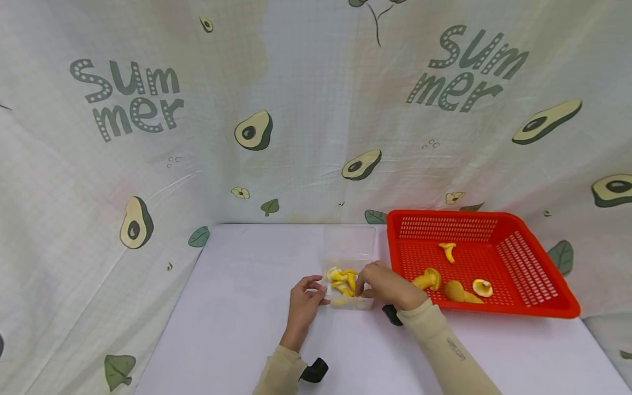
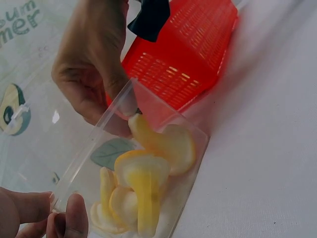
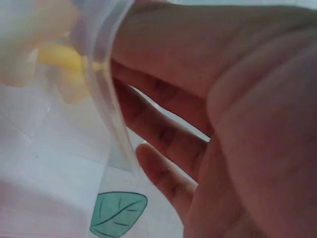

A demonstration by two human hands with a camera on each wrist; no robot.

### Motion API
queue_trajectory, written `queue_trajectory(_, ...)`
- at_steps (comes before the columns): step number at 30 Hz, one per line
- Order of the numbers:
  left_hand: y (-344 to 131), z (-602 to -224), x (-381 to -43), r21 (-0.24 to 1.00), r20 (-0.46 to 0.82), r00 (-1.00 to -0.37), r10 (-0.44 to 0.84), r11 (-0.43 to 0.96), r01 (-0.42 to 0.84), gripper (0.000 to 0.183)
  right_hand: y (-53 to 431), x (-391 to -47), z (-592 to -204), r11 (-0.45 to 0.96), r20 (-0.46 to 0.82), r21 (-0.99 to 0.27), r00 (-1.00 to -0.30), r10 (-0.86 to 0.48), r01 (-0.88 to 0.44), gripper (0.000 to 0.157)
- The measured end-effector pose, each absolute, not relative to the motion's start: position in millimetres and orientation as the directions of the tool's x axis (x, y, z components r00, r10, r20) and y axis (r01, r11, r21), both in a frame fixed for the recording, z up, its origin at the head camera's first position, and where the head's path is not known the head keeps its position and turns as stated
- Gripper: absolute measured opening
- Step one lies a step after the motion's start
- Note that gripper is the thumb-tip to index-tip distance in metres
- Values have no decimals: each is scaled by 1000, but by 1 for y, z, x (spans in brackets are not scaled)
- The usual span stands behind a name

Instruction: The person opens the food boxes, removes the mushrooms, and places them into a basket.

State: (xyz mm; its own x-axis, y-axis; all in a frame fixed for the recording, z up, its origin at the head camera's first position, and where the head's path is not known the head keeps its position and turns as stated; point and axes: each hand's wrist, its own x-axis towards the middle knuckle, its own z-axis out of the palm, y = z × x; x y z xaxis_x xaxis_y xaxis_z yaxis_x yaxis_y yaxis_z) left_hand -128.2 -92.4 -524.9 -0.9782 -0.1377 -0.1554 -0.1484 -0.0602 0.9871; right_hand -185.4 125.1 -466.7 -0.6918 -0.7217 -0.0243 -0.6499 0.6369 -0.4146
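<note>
At the far left, a whitish cloth (image 1: pixel 64 230) printed with green avocados, leaves and the word "summer" hangs down beside a white table (image 1: pixel 237 307) and runs along behind it. On the table, the left hand (image 1: pixel 305 302), in a beige sleeve (image 1: pixel 282 368), pinches the near-left edge of a small clear plastic box (image 1: pixel 353 303) between thumb and fingers. The box's clear flat lid (image 1: pixel 349 241) stands open behind it. Inside lie several yellow mushrooms (image 1: pixel 340 281) with pale undersides, heaped toward the left and middle. The right hand (image 1: pixel 385 285) bends over the box's right wall, its fingers curved, some outside the wall and the tips by a mushroom's stem end; whether they grip it, I cannot tell. Just right of the box, partly behind the right forearm, sits a red perforated plastic basket (image 1: pixel 535 263) holding a slim yellow mushroom (image 1: pixel 448 252) near the back, two brownish-yellow mushrooms (image 1: pixel 461 292) toward the front, and a cream-coloured round mushroom cap (image 1: pixel 482 287) beside them.
</note>
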Motion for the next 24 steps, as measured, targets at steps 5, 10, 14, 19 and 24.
queue_trajectory(5,-92,-525,-128,987,-154,-978,-139,-59,-147,35,123,-181,-471,658,4,-455,-740,-672,-600,10)
queue_trajectory(10,-92,-525,-129,987,-158,-977,-140,-59,-151,35,118,-178,-476,682,60,-437,-776,-628,-586,13)
queue_trajectory(14,-92,-524,-128,986,-161,-977,-140,-59,-154,35,114,-177,-481,697,92,-407,-786,-611,-590,13)
queue_trajectory(19,-92,-524,-128,988,-153,-979,-137,-57,-146,36,114,-176,-481,704,121,-381,-788,-604,-599,12)
queue_trajectory(24,-92,-523,-128,986,-160,-977,-139,-61,-153,35,115,-174,-478,703,118,-364,-779,-616,-611,12)
